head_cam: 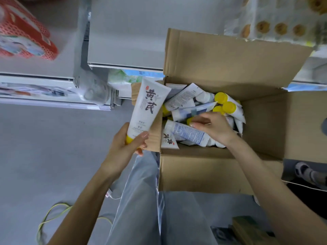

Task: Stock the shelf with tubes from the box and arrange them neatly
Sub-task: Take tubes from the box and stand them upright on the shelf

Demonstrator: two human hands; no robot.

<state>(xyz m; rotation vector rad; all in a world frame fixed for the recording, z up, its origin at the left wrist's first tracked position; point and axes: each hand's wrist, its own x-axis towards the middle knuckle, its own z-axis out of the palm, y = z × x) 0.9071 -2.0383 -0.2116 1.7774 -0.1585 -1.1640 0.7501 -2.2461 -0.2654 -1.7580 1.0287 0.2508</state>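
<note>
Open brown cardboard box on grey floor, right of centre, just before white metal shelf unit. Heap of white yellow-capped plastic tubes inside box, lying crosswise on one another. Right hand in box, over heap. Left hand left of box, beside left flap, gripping single white plastic tube at cap end, tube slanting away toward shelf. Red patterned carton on shelf, far left. Clear biscuit packs far right, behind box's far flap. Yellow-green cable on floor, near left.
</note>
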